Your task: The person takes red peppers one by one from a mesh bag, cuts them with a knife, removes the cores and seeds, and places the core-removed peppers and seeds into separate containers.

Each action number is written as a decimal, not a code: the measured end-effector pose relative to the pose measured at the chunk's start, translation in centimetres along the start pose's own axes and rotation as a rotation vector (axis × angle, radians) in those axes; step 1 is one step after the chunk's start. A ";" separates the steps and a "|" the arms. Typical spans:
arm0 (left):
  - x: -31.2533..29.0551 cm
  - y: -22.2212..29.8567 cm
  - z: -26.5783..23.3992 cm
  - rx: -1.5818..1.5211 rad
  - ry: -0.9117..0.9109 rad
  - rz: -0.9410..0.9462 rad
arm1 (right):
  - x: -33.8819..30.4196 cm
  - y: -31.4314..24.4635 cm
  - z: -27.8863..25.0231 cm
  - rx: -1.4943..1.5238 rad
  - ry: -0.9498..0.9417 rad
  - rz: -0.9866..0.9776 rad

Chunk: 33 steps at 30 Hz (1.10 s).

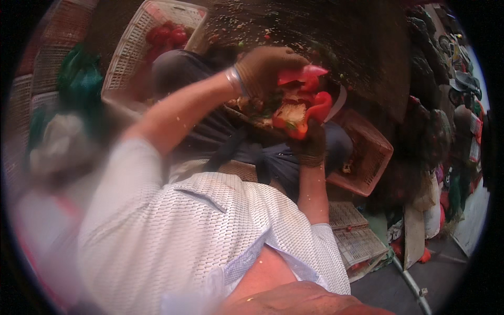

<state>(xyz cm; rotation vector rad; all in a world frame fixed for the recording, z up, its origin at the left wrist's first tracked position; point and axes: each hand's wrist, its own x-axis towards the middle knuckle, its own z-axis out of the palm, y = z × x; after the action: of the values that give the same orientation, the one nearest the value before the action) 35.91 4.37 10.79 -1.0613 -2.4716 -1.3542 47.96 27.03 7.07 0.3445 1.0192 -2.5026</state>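
White textured shirt (210, 231) near; split red pepper with pale core (292, 116) beyond

Left hand (265, 68), brown-gloved, bends toward the pepper's far side; I cannot tell whether it grips. Right hand (310, 148), brown-gloved, closes on its near edge. Far left, a white lattice crate (125, 50) holds red peppers (169, 35); right, a pink plastic crate (379, 160).

Observed well left of the grip: green sack (79, 79), whitish bag (63, 144) adjacent. Well right: dark sacks (438, 126), motorcycle (464, 86) beyond. Right and rearward: light-coloured pole (411, 282) above grey ground (443, 283).
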 end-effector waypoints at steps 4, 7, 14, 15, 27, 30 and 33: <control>-2.5 -3.1 -6.6 0.040 0.071 0.010 | 0.5 3.2 0.1 -0.735 -0.089 -0.257; -9.5 -10.0 -13.3 0.058 0.364 -0.188 | 0.8 3.5 4.2 0.331 -0.213 0.037; -14.8 -4.4 -22.5 0.948 0.140 -0.603 | 2.2 2.6 0.8 -0.581 -0.060 -0.165; -13.6 -3.5 -20.4 0.709 0.104 -0.570 | 2.5 2.5 1.5 -0.209 -0.007 -0.014; -8.3 4.1 3.1 -0.170 -0.149 -0.502 | 2.2 3.3 3.1 -0.162 0.221 0.037; -9.6 3.8 5.1 -0.066 -0.219 -0.417 | 2.5 6.4 -0.5 -0.370 0.243 -0.113; -9.6 3.5 5.8 -0.405 -0.299 -0.529 | 1.9 7.4 -1.9 -0.410 0.211 -0.036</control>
<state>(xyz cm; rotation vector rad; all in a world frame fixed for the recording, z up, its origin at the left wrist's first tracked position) 46.52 5.15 5.74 -0.7321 -2.9120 -2.0497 49.80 23.10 0.52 0.4703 1.5973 -2.2451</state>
